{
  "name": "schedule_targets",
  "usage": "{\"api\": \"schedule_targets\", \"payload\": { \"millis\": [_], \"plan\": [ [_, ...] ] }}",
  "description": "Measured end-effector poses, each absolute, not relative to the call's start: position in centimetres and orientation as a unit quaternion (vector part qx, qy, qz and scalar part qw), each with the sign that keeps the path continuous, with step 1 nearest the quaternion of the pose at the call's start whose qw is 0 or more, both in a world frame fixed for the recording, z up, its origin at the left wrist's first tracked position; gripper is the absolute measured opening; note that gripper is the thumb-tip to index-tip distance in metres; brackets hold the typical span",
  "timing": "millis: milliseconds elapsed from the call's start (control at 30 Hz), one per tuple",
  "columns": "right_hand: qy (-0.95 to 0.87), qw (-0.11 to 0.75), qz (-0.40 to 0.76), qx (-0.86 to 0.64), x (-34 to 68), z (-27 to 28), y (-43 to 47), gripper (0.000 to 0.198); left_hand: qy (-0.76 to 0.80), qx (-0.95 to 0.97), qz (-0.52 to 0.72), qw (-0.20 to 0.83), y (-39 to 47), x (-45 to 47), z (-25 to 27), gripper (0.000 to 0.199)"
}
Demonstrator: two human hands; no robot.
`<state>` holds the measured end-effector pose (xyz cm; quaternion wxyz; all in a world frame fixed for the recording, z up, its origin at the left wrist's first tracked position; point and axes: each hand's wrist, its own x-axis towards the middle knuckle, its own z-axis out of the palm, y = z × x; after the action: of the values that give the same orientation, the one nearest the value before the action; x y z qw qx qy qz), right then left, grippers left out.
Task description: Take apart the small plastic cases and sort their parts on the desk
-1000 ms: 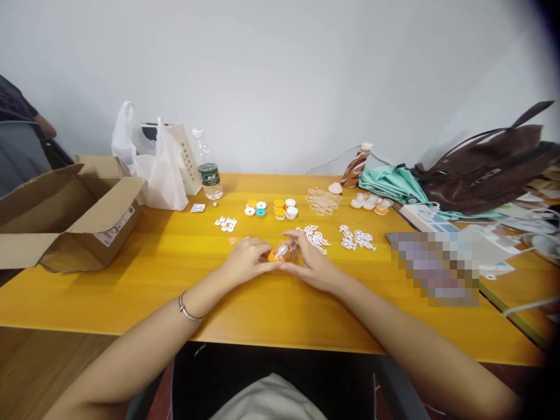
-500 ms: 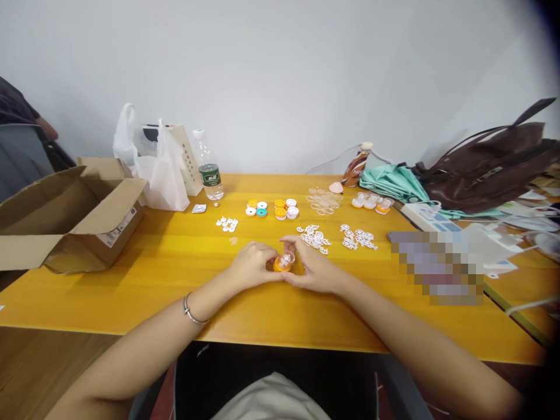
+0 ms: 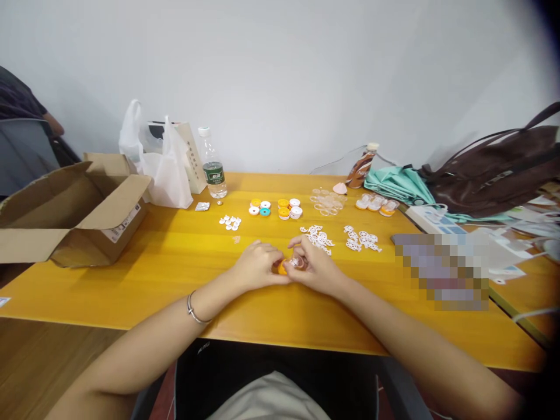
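Over the near middle of the table, both hands close round a small orange round case [image 3: 282,268] with a clear top and a white figure-like piece in it. It is tilted, its clear end toward the right. My left hand [image 3: 259,266] grips the orange base from the left. Bent round the clear end are the fingers and thumb of my right hand [image 3: 315,267]. Parts of the case are hidden by the fingers. Just beyond the right hand lies a pile of white cut-out pieces [image 3: 318,238]. Small white discs with stems [image 3: 230,222] are farther left.
Round orange, white and teal caps [image 3: 265,212] stand in rows behind the hands. Clear rings [image 3: 327,201] and assembled cases [image 3: 376,203] lie back right. An open cardboard box [image 3: 100,233] and water bottle [image 3: 214,172] stand left; a brown bag [image 3: 485,166] is at right.
The case has tipped over toward the right between my hands. My right fingers have curled in round its clear end. The whole view has shifted slightly.
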<state>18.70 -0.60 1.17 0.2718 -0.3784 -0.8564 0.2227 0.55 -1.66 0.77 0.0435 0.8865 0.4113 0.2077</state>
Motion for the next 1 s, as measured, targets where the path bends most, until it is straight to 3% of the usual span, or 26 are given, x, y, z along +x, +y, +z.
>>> {"api": "schedule_targets", "payload": {
  "millis": [133,267,433,567,833,1000],
  "plan": [
    [-0.864,0.296,0.211,-0.349,18.7,1.3,-0.6,0.046,0.409,0.887,0.211,0.043,-1.6,0.5,0.8,0.037],
    [-0.855,0.261,0.252,-0.37,18.8,1.3,-0.6,0.029,0.403,0.89,0.209,0.046,-1.6,0.5,0.8,0.035],
    [-0.865,0.26,0.239,-0.357,18.9,1.5,-0.6,0.038,0.395,0.897,0.194,0.04,-1.6,0.5,0.8,0.036],
    [-0.85,0.233,0.304,-0.362,19.0,1.6,-0.5,0.021,0.392,0.898,0.193,0.046,-1.6,0.5,0.9,0.037],
    [-0.879,0.257,0.286,-0.281,19.8,2.6,-0.5,0.021,0.366,0.914,0.166,0.055,-1.7,0.2,1.4,0.034],
    [-0.868,0.251,0.28,-0.325,19.8,2.4,-0.3,0.042,0.384,0.908,0.165,0.031,-1.8,0.3,1.4,0.038]
  ]
}}
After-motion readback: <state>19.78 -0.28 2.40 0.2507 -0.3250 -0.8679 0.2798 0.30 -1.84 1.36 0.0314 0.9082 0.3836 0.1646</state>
